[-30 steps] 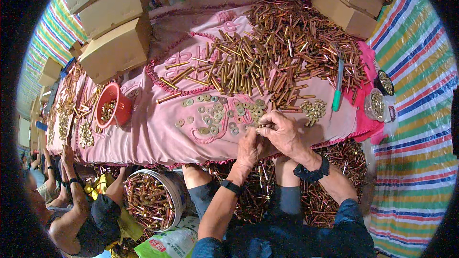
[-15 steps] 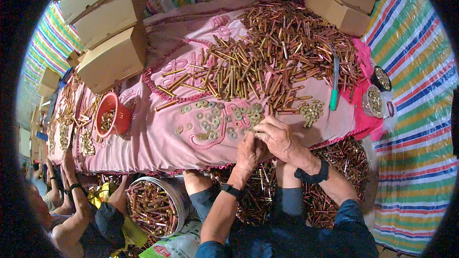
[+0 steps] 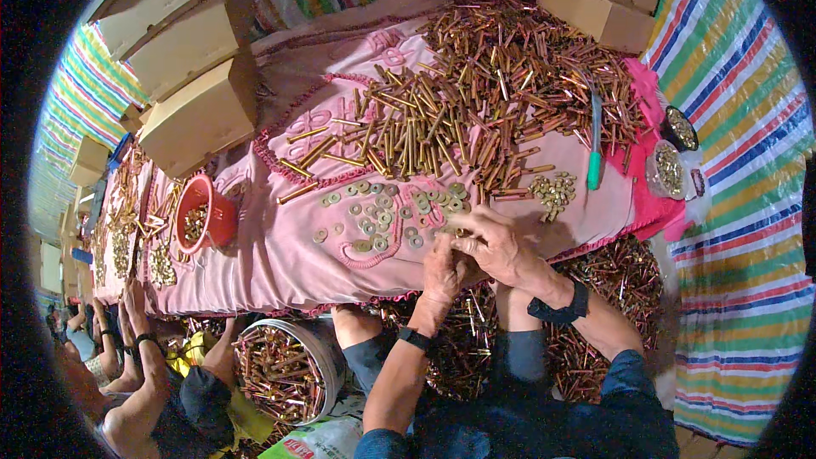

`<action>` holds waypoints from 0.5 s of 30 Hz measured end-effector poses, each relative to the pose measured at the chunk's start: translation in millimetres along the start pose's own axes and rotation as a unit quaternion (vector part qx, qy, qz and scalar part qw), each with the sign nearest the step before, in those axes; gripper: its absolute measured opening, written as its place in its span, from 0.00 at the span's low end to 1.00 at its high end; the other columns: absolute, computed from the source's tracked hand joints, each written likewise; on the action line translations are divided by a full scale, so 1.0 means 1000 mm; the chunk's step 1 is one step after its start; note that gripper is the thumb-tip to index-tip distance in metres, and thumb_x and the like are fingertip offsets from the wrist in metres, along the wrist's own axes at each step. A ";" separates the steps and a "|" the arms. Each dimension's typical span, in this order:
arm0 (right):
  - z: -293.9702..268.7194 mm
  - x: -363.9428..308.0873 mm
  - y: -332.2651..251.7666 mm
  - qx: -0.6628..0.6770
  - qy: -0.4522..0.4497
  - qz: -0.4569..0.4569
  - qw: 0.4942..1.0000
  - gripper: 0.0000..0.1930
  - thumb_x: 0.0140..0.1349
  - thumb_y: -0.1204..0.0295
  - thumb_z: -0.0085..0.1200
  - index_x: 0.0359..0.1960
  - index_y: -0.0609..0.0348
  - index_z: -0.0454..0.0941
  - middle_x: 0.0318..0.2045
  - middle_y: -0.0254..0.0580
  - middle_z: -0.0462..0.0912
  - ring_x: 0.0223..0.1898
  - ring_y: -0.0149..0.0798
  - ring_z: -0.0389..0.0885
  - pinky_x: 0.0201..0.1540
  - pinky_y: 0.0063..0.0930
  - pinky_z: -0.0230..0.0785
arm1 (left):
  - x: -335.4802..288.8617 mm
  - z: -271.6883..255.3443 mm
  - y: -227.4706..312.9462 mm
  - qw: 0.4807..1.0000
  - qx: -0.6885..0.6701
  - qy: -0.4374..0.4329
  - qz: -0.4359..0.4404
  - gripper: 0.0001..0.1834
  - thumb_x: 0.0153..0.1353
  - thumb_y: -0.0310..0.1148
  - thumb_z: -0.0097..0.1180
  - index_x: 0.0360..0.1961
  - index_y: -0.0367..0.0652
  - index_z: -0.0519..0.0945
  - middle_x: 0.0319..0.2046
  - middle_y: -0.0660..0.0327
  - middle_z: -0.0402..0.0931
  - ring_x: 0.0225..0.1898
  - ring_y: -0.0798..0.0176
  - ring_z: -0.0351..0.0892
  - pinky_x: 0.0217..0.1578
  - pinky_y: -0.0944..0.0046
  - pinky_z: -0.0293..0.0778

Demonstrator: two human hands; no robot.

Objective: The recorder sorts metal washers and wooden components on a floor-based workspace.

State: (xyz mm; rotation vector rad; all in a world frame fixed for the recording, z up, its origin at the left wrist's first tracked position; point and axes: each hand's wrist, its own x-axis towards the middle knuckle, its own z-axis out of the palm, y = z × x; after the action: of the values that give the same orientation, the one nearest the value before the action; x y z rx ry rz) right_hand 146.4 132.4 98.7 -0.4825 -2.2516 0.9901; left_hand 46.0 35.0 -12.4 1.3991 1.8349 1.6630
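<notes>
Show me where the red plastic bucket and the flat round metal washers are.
Red plastic bucket (image 3: 223,221), head view: its outer wall.
Flat round metal washers (image 3: 385,202), head view: one washer in the group.

Dozens of washers (image 3: 384,218), one red container (image 3: 223,225), one white bucket (image 3: 328,365), two bowls (image 3: 653,178) show.
</notes>
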 end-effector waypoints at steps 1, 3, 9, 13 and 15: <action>-0.002 0.002 0.003 -0.038 -0.001 -0.041 0.998 0.12 0.59 0.67 0.67 0.35 0.63 0.80 0.29 0.43 0.80 0.31 0.40 0.80 0.36 0.32 0.74 | 0.001 0.004 0.001 1.000 0.002 0.020 0.007 0.15 0.50 0.21 0.53 0.42 0.39 0.73 0.32 0.46 0.72 0.35 0.34 0.74 0.34 0.46 0.71; -0.010 0.003 0.004 -0.032 -0.031 0.004 0.999 0.10 0.61 0.68 0.65 0.37 0.62 0.81 0.32 0.44 0.80 0.33 0.42 0.81 0.37 0.33 0.74 | 0.006 0.009 0.001 0.999 -0.006 0.016 0.046 0.16 0.51 0.21 0.53 0.44 0.39 0.73 0.33 0.45 0.72 0.35 0.34 0.74 0.34 0.46 0.72; 0.001 0.004 0.002 -0.023 -0.023 0.033 0.999 0.11 0.59 0.68 0.66 0.35 0.63 0.80 0.32 0.46 0.80 0.31 0.43 0.80 0.36 0.35 0.74 | -0.002 -0.003 -0.006 0.999 0.018 -0.002 0.027 0.18 0.51 0.21 0.53 0.46 0.39 0.73 0.35 0.45 0.73 0.37 0.34 0.75 0.34 0.46 0.72; -0.012 0.003 -0.003 -0.040 -0.074 0.069 0.994 0.11 0.60 0.68 0.64 0.38 0.61 0.79 0.34 0.47 0.80 0.34 0.46 0.81 0.37 0.37 0.74 | 0.004 0.004 0.001 0.998 0.038 0.002 0.058 0.18 0.52 0.20 0.54 0.46 0.41 0.74 0.35 0.47 0.74 0.36 0.36 0.76 0.33 0.46 0.73; -0.008 0.003 -0.005 -0.024 -0.073 0.126 0.989 0.09 0.61 0.69 0.62 0.39 0.59 0.79 0.35 0.47 0.80 0.37 0.49 0.82 0.38 0.39 0.75 | 0.005 0.000 0.001 0.996 0.049 0.003 0.071 0.17 0.52 0.20 0.55 0.44 0.42 0.74 0.35 0.48 0.74 0.35 0.37 0.76 0.33 0.47 0.73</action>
State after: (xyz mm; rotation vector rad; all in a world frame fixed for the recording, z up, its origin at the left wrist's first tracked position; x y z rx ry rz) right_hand 149.1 134.8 108.0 -0.7537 -2.3902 1.1310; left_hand 44.2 38.4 -9.3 1.6001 1.8836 1.6643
